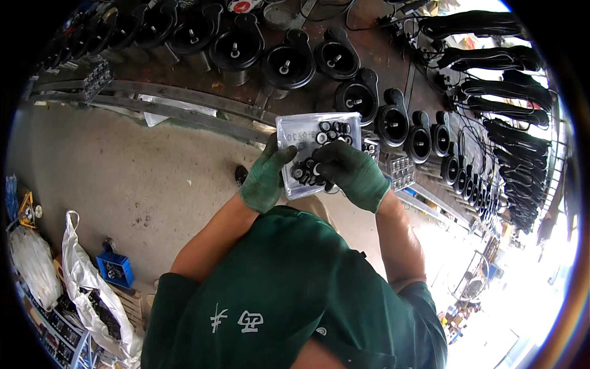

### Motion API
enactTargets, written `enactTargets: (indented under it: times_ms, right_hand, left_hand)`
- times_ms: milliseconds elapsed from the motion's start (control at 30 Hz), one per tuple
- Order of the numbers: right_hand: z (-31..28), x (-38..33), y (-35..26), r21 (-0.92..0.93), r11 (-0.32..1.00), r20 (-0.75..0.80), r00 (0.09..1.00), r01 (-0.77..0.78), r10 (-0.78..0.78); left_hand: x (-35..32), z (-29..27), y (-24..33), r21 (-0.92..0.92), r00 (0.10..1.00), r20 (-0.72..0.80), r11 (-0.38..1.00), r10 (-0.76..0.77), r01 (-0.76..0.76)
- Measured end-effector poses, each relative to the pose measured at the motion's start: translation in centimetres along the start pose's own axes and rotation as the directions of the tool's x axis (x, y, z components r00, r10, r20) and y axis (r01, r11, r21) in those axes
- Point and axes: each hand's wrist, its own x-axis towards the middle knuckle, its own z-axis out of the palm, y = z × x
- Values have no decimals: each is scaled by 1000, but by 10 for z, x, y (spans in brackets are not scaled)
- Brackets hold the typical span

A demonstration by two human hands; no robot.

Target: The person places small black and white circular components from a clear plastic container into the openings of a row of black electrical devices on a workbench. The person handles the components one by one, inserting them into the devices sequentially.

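Observation:
In front of my body is a shallow clear plastic tray (287,130), tilted at the bench edge. My left hand (264,179), in a green glove, grips its left side with the thumb over the rim. Small black round parts (334,130), some with pale centres, lie in the tray in two clusters. Over the lower cluster (303,172) is my right hand (357,176), also gloved in green. Its fingers are curled and pressed together among the parts; the fingertips are partly hidden, so what they pinch cannot be made out.
Black round housings (289,66) with upright metal shafts line the dark bench (319,24). Bundled black cables (485,58) lie along its right side. A metal block with round holes (402,173) sits right of the tray. On the floor at left stand a blue crate (115,269) and a white sack (83,270).

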Motion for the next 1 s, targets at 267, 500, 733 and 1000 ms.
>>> enactTargets:
  times_ms: [267, 500, 733, 1000]
  right_hand:
    - [-66, -27, 39, 630, 776, 53, 994, 38, -92]
    - [-113, -54, 94, 486, 844, 11, 964, 227, -266]
    - [-156, -78, 123, 774, 629, 175, 934, 66, -312]
    - [-165, -87, 148, 865, 489, 87, 924, 115, -372]
  left_hand:
    - [19, 43, -56, 127, 997, -9, 989, 74, -72]
    - [35, 84, -130, 211, 989, -109, 975, 97, -73]
    - [44, 114, -177, 212, 991, -30, 970, 131, -122]
    - [45, 111, -190, 192, 987, -131, 979, 97, -70]
